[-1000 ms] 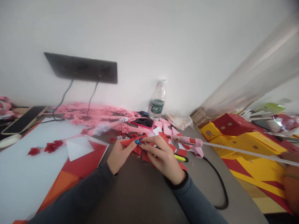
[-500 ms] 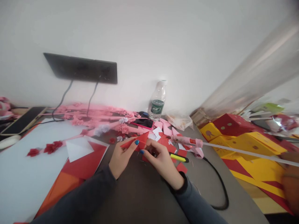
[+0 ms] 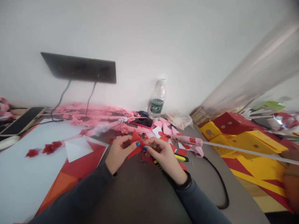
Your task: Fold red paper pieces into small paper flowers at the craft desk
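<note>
A folded piece of red paper is pinched between my two hands above the grey table. My left hand grips its left side, thumb in front. On the other side my right hand closes thumb and fingers on the paper's right corner. Beneath my right hand lies a yellow and black utility knife, partly covered. A pink glue gun with a long white glue stick rests just beyond it, a small orange light glowing. Red paper squares are scattered around.
A water bottle stands by the wall, beside a pink-edged phone. Pink paper-flower stems lie along the back. Left are white sheets and red card; right, yellow boxes and another person's arm. A black cable loops nearby.
The red paper has been turned so one point stands up at the left. My fingertips have come closer together, and my right hand has shifted slightly, covering more of the knife.
</note>
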{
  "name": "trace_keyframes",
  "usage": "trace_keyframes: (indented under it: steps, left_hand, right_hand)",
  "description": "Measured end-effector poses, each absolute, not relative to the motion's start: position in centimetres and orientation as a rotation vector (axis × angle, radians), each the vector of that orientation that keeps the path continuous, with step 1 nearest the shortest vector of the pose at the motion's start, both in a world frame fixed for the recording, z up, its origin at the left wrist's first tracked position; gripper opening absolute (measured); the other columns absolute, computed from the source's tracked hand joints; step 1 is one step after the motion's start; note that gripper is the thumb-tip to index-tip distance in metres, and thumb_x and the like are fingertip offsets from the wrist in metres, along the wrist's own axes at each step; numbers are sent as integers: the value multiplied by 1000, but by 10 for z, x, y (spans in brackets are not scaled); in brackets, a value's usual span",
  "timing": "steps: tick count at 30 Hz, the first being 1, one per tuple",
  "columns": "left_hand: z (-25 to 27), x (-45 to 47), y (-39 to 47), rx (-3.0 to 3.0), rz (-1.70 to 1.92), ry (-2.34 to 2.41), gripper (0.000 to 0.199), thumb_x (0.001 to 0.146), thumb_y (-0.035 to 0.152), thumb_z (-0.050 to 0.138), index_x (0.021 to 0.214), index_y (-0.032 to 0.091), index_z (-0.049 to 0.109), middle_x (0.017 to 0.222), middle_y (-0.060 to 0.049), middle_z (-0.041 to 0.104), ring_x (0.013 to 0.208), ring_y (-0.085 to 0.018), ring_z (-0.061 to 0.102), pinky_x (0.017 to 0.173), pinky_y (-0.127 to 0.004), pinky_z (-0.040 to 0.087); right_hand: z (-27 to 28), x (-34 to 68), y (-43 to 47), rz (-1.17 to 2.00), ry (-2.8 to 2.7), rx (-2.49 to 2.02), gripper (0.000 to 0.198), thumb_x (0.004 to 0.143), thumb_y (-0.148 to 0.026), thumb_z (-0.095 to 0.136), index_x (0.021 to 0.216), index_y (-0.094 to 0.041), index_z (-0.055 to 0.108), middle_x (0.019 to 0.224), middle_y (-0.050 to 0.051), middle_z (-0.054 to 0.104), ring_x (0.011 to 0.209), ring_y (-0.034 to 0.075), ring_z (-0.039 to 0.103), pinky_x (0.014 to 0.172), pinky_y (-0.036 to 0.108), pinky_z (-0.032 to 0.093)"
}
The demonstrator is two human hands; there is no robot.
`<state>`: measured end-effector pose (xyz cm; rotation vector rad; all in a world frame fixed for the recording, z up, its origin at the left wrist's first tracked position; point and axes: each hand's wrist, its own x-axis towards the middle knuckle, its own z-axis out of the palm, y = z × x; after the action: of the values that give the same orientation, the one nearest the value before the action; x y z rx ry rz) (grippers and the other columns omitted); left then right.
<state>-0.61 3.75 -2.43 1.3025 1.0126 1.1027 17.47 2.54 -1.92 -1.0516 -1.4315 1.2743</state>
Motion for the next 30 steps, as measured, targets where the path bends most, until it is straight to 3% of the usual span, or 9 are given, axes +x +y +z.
trace_keyframes:
  steps: [6,12,18,30]
  left_hand:
    - [-29,-1,34,1216,1205,956,24,83,38,69,90,15,72,85,-4,74,78,-17,65,72,-25,50]
    - [-29,0,34,1259,1256,940,17,80,31,72,86,16,71,85,-4,74,80,-18,65,73,-25,51]
    - [-28,1,33,1292,1269,985,14,81,28,68,86,16,72,81,-4,74,80,-18,67,72,-26,53]
    - [-24,3,28,1301,1281,963,14,79,29,70,85,16,67,80,-3,68,76,-16,64,69,-24,53]
  right_hand:
    - [-19,171,22,1331,-1347,-989,24,80,-42,72,82,-19,64,67,1,68,58,14,66,59,27,55]
    - [-15,172,21,1175,-1376,-1048,23,83,-41,68,80,-19,64,59,-2,59,51,12,55,49,23,46]
    - [-15,170,20,1140,-1394,-1031,16,83,-34,66,83,-18,64,63,-1,57,53,11,49,49,22,39]
    - [-12,169,17,1070,-1415,-1031,22,87,-39,63,80,-19,63,69,0,57,57,12,47,53,24,38]
